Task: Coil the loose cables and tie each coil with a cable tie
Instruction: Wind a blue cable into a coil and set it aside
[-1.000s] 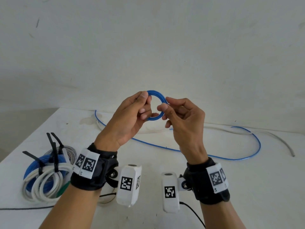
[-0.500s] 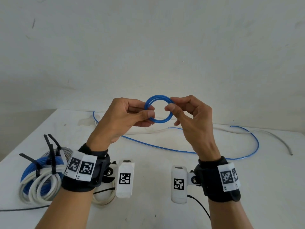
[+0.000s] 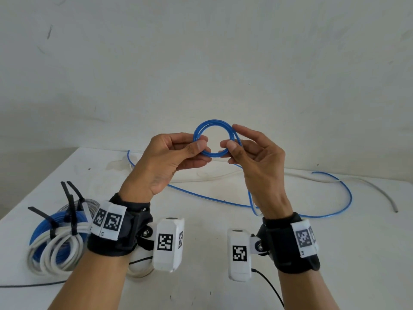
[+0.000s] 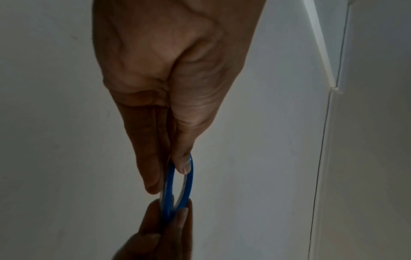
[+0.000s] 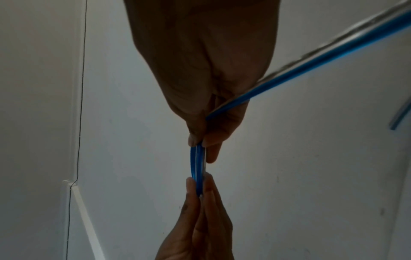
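- Above the table (image 3: 201, 220), left hand (image 3: 169, 162) pinches the blue coil's (image 3: 213, 138) left rim.
- Right hand (image 3: 257, 159) pinches its right rim; both fingers clamped.
- Loose cable (image 3: 324, 214) trails down from the right hand, the nearer one for feeding.

In front of me the white table (image 3: 201, 291) meets a plain off-white wall (image 3: 201, 63) flecked with a few dark scuff marks.

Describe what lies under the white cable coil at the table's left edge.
A blue coil lies under the white cable coil, both bound by black cable ties. The table beneath them is hidden.
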`<state>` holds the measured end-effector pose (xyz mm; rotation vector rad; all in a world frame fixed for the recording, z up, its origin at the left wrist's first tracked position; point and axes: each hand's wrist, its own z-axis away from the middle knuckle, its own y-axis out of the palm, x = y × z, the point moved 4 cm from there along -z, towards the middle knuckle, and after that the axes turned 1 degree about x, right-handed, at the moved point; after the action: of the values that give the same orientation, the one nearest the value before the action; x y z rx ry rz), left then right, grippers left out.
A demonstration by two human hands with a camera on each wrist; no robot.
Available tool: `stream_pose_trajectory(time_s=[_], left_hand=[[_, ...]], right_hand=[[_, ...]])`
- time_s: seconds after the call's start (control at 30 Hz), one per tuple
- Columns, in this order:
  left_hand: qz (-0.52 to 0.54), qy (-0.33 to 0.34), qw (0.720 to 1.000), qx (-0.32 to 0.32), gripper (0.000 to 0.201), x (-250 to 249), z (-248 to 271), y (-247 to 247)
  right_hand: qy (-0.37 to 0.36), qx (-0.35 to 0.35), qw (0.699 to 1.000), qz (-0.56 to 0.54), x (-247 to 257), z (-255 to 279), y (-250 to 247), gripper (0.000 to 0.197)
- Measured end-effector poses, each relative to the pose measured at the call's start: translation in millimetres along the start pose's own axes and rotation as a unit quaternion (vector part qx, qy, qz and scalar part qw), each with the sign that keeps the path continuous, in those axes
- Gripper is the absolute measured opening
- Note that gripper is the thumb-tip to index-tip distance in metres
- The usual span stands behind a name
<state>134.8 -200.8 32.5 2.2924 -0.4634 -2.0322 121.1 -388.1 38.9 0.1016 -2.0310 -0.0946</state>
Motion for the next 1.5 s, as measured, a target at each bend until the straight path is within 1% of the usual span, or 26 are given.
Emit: stream_pose_trajectory(time_s=[0.07,0.13,0.23,0.3,0.37,0.47,0.53,0.6,0.7,0.8,0.83,0.93,1.03,1.1,1.13,1.17,1.23,1.27,1.33,1.4,1.43,1.5], left_hand=[[-0.053,-0.002,0.998,0.018,0.038,-1,0,-1],[-0.093,-0.024,0.995,0.032,0.045,1,-1,0],[-0.066,-0.068,0.995,0.042,0.055,5,-1,8],[-0.06,-0.084,0.992,0.071,0.055,8,0,14],[-0.075,-0.094,0.989,0.088,0.054,12,0,17],[-0.114,-0.109,0.985,0.075,0.046,11,0,18],[-0.155,-0.11,0.979,0.068,0.048,9,1,19],[-0.174,-0.106,0.977,0.06,0.052,8,1,17],[-0.134,-0.093,0.986,0.046,0.049,5,0,9],[-0.033,-0.067,0.997,-0.002,0.043,-2,-3,0],[0.008,-0.058,0.998,-0.016,0.042,-5,-4,-2],[0.106,-0.037,0.993,-0.032,0.04,-10,-4,2],[0.13,-0.022,0.99,-0.05,0.041,-10,-2,8],[0.131,-0.016,0.99,-0.051,0.04,-9,-3,10],[0.122,-0.01,0.991,-0.049,0.038,-9,-3,9],[0.09,0.004,0.995,-0.049,0.034,-9,-3,8],[-0.015,0.046,0.997,-0.055,0.031,-12,-4,5],[-0.056,0.052,0.996,-0.052,0.033,-13,-3,4],[-0.088,0.015,0.996,-0.01,0.042,-13,0,5],[-0.123,-0.025,0.992,0.031,0.042,-9,3,8],[-0.139,-0.04,0.989,0.037,0.04,-7,4,9],[-0.158,-0.061,0.985,0.019,0.037,-2,4,9]], right_hand=[[0.005,0.027,0.999,0.025,0,-1,-3,0.03],[0.01,0.069,0.996,0.056,0,-1,-6,0.027],[0.01,0.127,0.985,0.116,-1,1,-5,0.026],[0.006,0.155,0.976,0.153,-3,3,-1,0.024],[0.002,0.161,0.971,0.174,-4,3,1,0.024],[-0.017,0.16,0.969,0.185,-5,3,5,0.027],[-0.031,0.161,0.969,0.184,-6,4,7,0.027],[-0.032,0.16,0.971,0.173,-7,5,10,0.026],[-0.019,0.13,0.981,0.141,-9,5,13,0.022],[-0.015,0.072,0.994,0.084,-6,2,12,0.015],[-0.013,0.06,0.996,0.067,-5,2,12,0.013],[0.002,0.037,0.999,0.014,-6,8,23,0.011],[-0.003,-0.007,1.0,-0.018,-12,14,37,0.014],[-0.009,-0.027,0.999,-0.028,-13,15,37,0.011],[-0.009,-0.027,0.999,-0.032,-12,14,34,0.01],[-0.008,-0.023,0.999,-0.032,-11,12,30,0.01],[-0.009,-0.012,1.0,-0.013,-7,9,21,0.01],[-0.01,-0.003,1.0,0.005,-6,7,18,0.01],[-0.012,0.029,0.998,0.059,-5,5,14,0.012],[-0.007,0.061,0.992,0.111,-6,6,13,0.013],[-0.006,0.07,0.989,0.13,-6,6,14,0.012],[-0.021,0.071,0.985,0.157,-5,8,14,0.014]])
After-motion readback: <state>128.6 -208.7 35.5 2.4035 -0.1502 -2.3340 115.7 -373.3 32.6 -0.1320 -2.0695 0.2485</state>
